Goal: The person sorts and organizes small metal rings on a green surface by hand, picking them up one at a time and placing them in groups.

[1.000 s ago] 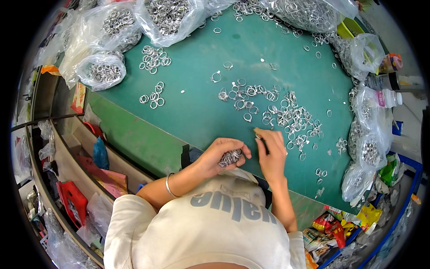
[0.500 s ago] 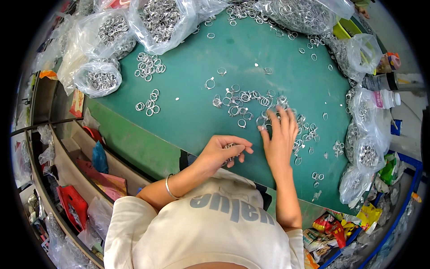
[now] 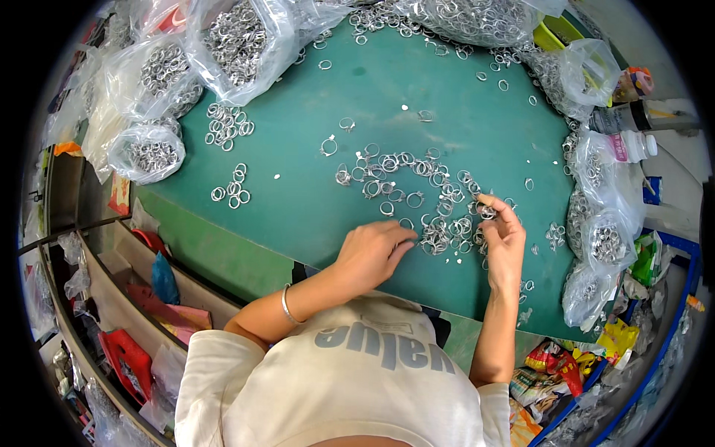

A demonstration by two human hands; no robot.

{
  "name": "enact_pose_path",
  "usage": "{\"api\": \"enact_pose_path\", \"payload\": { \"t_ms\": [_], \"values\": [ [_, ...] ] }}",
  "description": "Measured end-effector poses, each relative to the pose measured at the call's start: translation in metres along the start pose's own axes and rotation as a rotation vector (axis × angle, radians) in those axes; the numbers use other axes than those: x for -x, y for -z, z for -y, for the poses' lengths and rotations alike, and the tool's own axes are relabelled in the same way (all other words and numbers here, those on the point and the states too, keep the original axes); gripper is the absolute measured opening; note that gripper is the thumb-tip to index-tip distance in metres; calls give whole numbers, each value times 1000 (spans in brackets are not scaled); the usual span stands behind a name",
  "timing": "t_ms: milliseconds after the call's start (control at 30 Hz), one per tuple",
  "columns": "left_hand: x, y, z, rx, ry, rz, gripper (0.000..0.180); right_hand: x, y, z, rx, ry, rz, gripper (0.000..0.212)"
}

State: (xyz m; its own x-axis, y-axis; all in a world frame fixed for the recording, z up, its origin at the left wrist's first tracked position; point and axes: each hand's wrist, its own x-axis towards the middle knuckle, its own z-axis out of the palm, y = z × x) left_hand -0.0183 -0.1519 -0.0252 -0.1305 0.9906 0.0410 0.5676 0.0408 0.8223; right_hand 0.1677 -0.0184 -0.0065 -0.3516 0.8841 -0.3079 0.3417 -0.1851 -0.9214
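Observation:
My left hand [image 3: 375, 255] is over the near edge of the green table, palm down. Its thumb is apart from its slightly bent fingers; the palm is hidden, and no ring shows in it. Right beside its fingertips lies a heap of silver-coloured metal rings [image 3: 435, 235]. My right hand [image 3: 503, 238], to the right of that heap, has its thumb and fingers closed around a few rings [image 3: 486, 212]. More loose rings [image 3: 387, 167] spread in a curved band beyond both hands. Some carry small white pieces.
Clear plastic bags full of rings [image 3: 237, 45] line the far left, and another bag [image 3: 477, 22] lies at the back. Smaller bags [image 3: 607, 242] edge the right side. Two small ring groups [image 3: 229, 127] lie left. A white bottle [image 3: 633, 147] lies right; an open drawer [image 3: 112, 261] is lower left.
A heap of rings now lies beside my left hand, which held rings before and has turned palm down. My right hand has moved right and nearer, closing on some rings. The view has shifted slightly.

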Motion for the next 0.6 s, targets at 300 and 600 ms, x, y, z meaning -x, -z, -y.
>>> {"api": "enact_pose_path", "payload": {
  "t_ms": [300, 600],
  "values": [
    [-51, 15, -11, -280, -35, -63, 21, -22, -35, 2, 892, 669, -164, 23],
    [-30, 5, -7, -104, -59, -117, 15, -14, -53, 7, 908, 644, -207, 19]
  ]
}}
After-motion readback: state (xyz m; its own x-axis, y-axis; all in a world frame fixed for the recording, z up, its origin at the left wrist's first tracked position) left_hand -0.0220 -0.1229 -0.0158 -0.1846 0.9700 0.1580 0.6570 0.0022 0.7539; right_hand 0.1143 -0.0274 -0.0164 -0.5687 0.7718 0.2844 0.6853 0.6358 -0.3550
